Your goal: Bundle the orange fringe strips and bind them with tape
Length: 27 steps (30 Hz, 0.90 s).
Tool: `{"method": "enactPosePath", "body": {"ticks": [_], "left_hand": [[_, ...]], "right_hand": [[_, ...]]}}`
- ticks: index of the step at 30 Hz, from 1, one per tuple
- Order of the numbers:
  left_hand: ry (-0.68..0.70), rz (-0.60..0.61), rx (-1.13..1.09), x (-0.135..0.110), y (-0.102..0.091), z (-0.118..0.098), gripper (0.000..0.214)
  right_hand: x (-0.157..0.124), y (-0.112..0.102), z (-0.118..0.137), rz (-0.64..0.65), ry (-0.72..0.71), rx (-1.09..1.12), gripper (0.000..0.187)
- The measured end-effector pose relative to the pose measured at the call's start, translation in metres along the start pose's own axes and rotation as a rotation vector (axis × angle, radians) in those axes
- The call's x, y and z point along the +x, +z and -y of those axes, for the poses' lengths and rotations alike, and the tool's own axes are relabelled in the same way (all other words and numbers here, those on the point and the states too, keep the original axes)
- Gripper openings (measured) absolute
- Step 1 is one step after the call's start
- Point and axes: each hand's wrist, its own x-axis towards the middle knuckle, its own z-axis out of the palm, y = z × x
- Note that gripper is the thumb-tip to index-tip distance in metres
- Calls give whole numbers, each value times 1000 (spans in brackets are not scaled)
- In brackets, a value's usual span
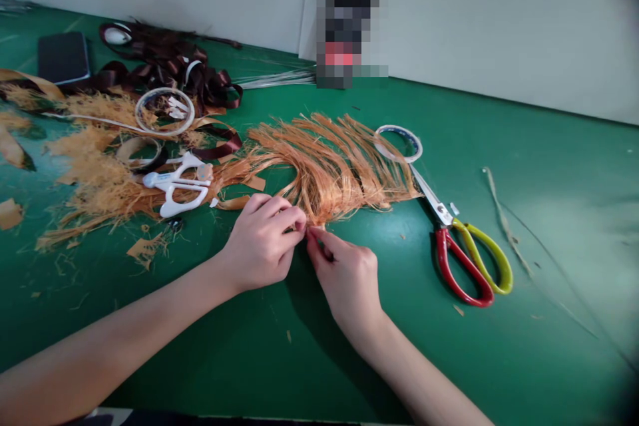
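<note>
A fringed orange-brown ribbon [344, 173] lies fanned out on the green table, its loose strands pointing away from me. My left hand [264, 239] is closed at the ribbon's near edge, thumb and fingers pinched together. Right beside it, my right hand [347, 266] pinches the same edge between thumb and forefinger. The exact spot between the fingertips is mostly hidden. To the right lie scissors with one red and one yellow handle [469, 259], blades partly under the strands. White-handled scissors [180, 184] rest on frayed fibres left of my left hand.
Rolls of tape [164, 113] and a heap of frayed fibre [94, 160] cover the left side. Dark brown ribbon [174, 63] lies tangled behind, near a black flat box [64, 56]. Another tape ring [399, 143] touches the fringe. Thin wires [279, 80] run along the wall.
</note>
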Motion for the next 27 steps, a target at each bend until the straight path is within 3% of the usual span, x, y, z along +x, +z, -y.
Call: {"method": "enactPosePath", "body": {"ticks": [9,20,27], "left_hand": [[2,-63,13,0,-1,-1,21],[52,3,68,2,5,0,22],[71,18,107,2,4,0,21]], "right_hand": [[1,2,3,-30,-84,-170,29],[6,1,8,-76,-290,-345,31],[5,7,5,-102,-196,-233,31]]}}
